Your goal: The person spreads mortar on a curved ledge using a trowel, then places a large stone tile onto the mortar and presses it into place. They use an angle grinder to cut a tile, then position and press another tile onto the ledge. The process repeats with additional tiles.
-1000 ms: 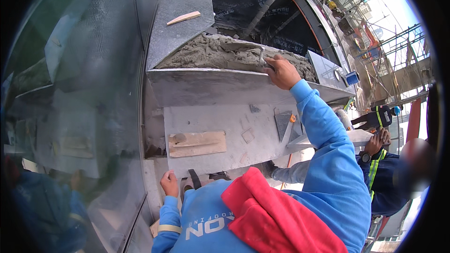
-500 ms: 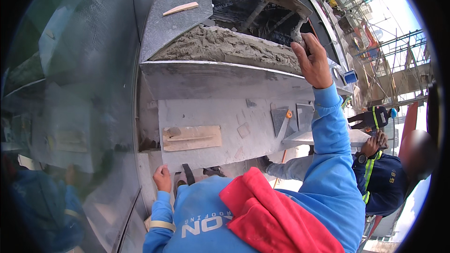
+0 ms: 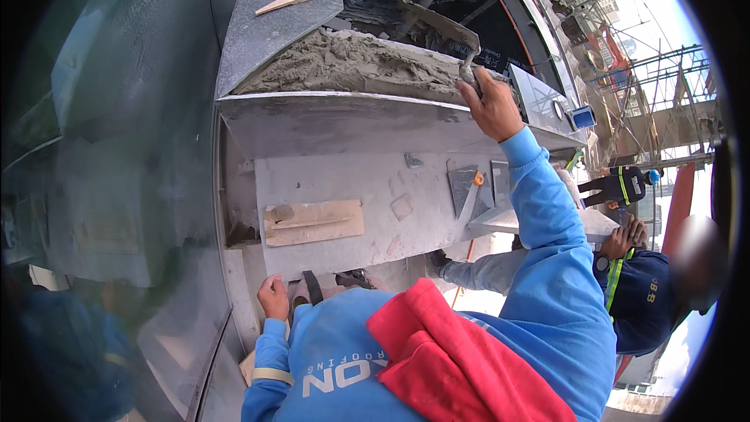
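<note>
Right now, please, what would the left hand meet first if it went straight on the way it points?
The left hand would probably first meet the near edge of the pale slab; depth is unclear, so it might pass above.

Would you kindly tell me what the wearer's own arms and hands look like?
The left hand and right hand are ungloved. The left sleeve and right sleeve are long and light blue; a pale band crosses the left one.
</note>
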Demonstrator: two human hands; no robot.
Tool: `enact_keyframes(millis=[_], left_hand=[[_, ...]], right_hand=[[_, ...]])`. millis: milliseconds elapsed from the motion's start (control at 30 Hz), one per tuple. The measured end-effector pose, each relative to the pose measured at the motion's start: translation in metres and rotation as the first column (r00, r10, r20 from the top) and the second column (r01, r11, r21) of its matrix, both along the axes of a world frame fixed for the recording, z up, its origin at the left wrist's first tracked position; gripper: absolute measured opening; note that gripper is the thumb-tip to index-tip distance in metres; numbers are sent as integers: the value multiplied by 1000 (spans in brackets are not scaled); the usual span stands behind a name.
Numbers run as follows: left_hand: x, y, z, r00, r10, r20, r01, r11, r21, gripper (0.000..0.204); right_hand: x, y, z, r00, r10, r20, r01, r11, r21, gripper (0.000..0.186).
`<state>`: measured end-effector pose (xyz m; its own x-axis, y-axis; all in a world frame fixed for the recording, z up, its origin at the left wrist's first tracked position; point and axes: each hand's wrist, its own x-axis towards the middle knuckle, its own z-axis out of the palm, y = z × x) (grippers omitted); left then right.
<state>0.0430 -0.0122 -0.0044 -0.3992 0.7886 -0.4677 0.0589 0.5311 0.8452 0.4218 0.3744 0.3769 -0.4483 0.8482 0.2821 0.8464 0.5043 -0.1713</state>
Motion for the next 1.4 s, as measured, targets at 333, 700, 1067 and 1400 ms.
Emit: enact_keyframes(millis=[333,700,1067,1400], left_hand=[[-12,42,9,978,-23,-209,53,989,139,19],[69,179,-105,229,-633,-739,844,508,-174,39],[78,185,197,698,-266,665,-44,911,410,45],[127,215,285,250,-315,916,-59,939,339,47]], right_hand=[[-5,0,-25,933,-209,292,269,946,-180,36],[-20,-65,-56,795,-454,-402,223,835,-503,37],[56,-111,-25,441,-381,-813,-293,795,-532,55],[101,-43,67,855,125,-504,-408,762,-503,58]])
